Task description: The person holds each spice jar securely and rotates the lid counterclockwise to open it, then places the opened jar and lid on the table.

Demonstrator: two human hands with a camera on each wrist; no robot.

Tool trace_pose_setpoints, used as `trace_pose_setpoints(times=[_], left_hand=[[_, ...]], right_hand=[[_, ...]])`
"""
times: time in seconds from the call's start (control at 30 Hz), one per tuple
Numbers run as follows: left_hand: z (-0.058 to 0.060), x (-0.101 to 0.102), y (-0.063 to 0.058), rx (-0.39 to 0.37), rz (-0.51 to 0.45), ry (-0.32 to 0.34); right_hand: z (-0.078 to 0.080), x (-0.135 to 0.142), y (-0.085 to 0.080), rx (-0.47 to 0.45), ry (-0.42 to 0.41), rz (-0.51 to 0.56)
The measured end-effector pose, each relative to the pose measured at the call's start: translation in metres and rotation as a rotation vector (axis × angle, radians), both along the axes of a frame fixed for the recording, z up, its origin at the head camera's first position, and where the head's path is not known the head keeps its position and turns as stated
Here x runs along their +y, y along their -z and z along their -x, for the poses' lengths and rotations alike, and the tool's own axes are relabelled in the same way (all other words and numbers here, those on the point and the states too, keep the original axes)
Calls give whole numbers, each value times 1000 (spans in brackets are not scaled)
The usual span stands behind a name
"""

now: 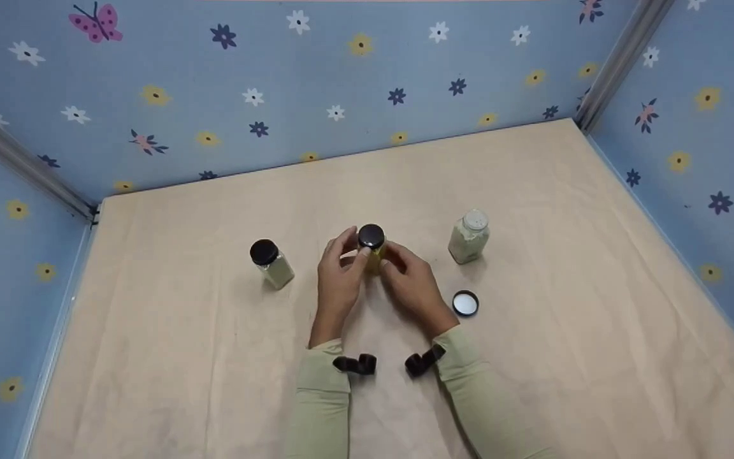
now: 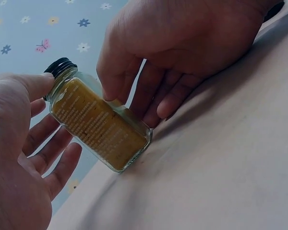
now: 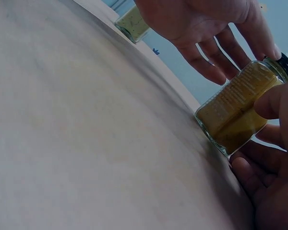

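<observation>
A glass spice jar [image 2: 98, 127] of yellow-brown powder, with white print on its side, stands on the covered table between both hands. Its black lid [image 1: 371, 236] is on. My left hand [image 1: 340, 280] pinches the lid between thumb and forefinger, while its other fingers spread beside the glass. Lower down, my right hand [image 1: 417, 287] grips the jar's body between thumb and fingers. Just right of that hand a loose black lid [image 1: 466, 303] lies with its white inside up. Behind it stands a jar of pale green contents [image 1: 469, 239], topped by a white perforated cap.
Left of the hands stands another pale green jar [image 1: 279, 274] with a black lid [image 1: 264, 252]. A wrinkled beige cloth [image 1: 169, 331] covers the table. Blue flowered panels [image 1: 316, 70] border it at the back and sides.
</observation>
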State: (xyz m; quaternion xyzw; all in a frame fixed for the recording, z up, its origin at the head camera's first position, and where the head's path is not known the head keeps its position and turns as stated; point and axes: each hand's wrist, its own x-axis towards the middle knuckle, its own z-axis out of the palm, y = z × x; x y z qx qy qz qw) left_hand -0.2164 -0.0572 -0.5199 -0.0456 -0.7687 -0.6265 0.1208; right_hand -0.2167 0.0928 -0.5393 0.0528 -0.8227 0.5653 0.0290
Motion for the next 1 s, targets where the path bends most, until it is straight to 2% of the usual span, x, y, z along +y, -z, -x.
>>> trace_pose_setpoints(times=[0.2, 0.37, 0.57, 1.0], left_hand=[[0, 1, -1, -19, 88, 3], [-1, 1, -1, -27, 107, 12], [0, 1, -1, -16, 56, 15], [-1, 1, 0, -6, -58, -4]], right_hand=[[1, 0, 0, 8, 9, -39], [0, 0, 1, -4, 11, -56], [0, -1, 1, -30, 13, -47], [1, 0, 1, -15, 8, -28]])
